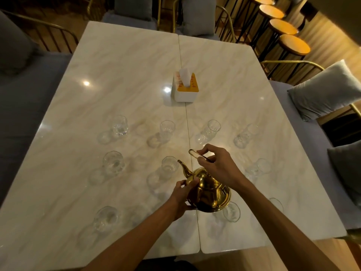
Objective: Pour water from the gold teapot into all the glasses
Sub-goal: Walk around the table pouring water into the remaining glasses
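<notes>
Your right hand (pixel 216 163) is closed around the thin wire handle (pixel 197 155) of the gold teapot (pixel 209 192), while your left hand (pixel 182 194) cups the pot's body just below the spout (pixel 183 168). The teapot is held above the marble tabletop (pixel 121 75), near its centre seam, with the spout pointing at a glass (pixel 169 164) just beside it. More glasses stand in rows either side, such as one at far left (pixel 113 163) and one at right (pixel 261 167). A tissue box (pixel 185 89) with an orange top sits further back; any print on it is too small to read
</notes>
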